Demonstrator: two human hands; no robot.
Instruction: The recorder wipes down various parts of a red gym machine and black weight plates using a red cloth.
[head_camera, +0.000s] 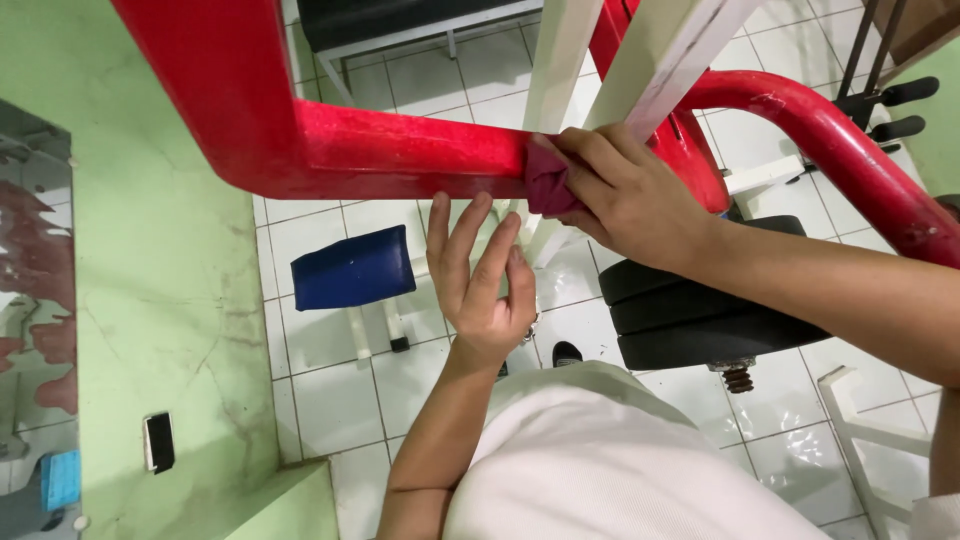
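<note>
The right hand (625, 195) is closed over a small bunched dark-red cloth (545, 180), fingers curled across the top of it and pressing it against the thick red-painted metal bar (400, 160) of an exercise machine. The cloth sits at the fingertip end of that grip, wedged between the fingers and the bar's front face, right where the bar meets two slanting white-painted struts (660, 60).

The bar's long axis runs roughly level, away from the grip toward the person's left, until it bends upward at a rounded corner near the green wall (170, 280). So the whole bare length of the bar lies leftward of the cloth; on the other side of the grip a curved red tube (840, 140) arches off to the right.

The left hand (480, 275) holds nothing. It hangs open just below the bar and just below-left of the cloth, palm turned toward the camera, fingers loosely spread, apart from the metal. It is near the cloth but not touching it.

Beneath both hands lie a blue padded seat (352, 268) and black cushions (700, 310) over a white tiled floor (330, 400).
</note>
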